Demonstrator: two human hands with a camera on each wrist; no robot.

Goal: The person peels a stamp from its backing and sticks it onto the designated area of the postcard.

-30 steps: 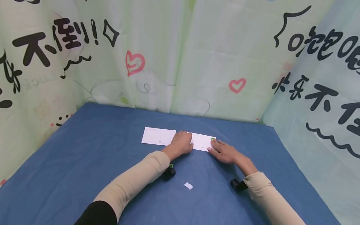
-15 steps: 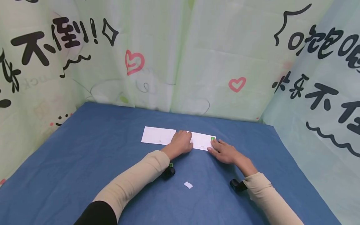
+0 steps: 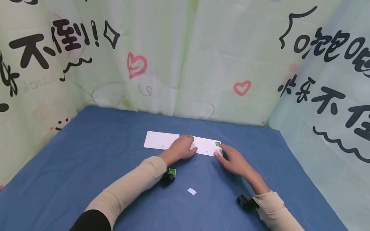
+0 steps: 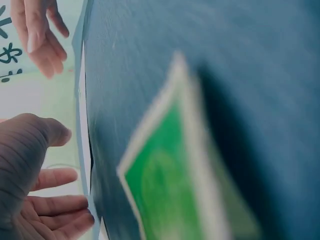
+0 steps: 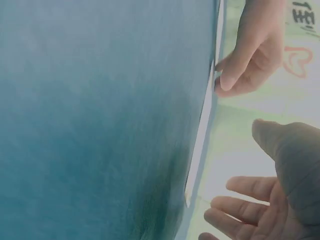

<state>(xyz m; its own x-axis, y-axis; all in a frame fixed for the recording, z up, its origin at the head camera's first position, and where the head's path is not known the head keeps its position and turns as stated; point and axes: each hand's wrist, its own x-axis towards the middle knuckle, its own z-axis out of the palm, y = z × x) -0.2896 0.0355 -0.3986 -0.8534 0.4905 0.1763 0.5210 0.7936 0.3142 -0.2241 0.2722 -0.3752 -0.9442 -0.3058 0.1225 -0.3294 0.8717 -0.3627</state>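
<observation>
1. Two cream sleeves are nearest, coming from lower left and lower right.
2. One small white scrap lies on the blue table, between the forearms.
3. Black devices are at both wrists. Just beside the left one is a loose green stamp with pale border; in the left wrist view it looks large and blurred.
4. The right hand has its thumb and fingers spread apart and grips nothing. It is at the outer end of the right white sheet, near the green sticker on its corner; I cannot tell if it touches.
5. The left hand is over the inner ends of the sheets, its thumb apart from the fingers, clamped on nothing.
6. Left of it, the left white sheet lies flat.
7. Behind the table hangs a pale green printed curtain.
</observation>
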